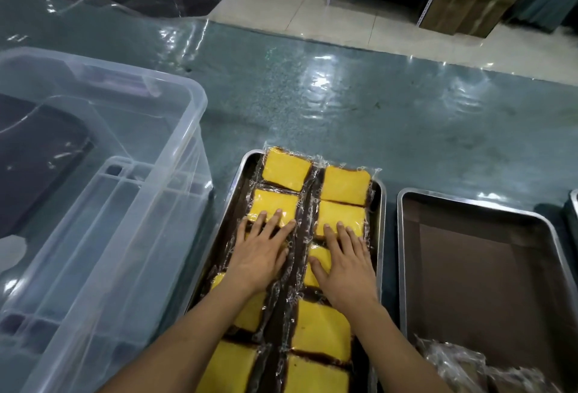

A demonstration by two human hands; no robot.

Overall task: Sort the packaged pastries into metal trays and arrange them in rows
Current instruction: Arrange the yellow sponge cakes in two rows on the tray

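both hands lie flat with fingers spread on the packaged pastries [283, 170] filling the metal tray [381, 236] in two rows: the left hand [261, 252] on the row nearer the clear plastic bin [103, 205], the right hand [345, 263] on the other row. on the tray's opposite side from the bin sits a second tray [403, 267] on the bench [312, 95], with wrapped packets [453, 364] in its near corner.

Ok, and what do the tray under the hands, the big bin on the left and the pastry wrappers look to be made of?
The tray looks like bare metal, probably aluminium or steel: a dull silver rolled rim. The bin seems clear, slightly frosted moulded plastic, since the table shows through its walls. The wrappers look like thin glossy transparent film, with crinkled sealed edges and glare.
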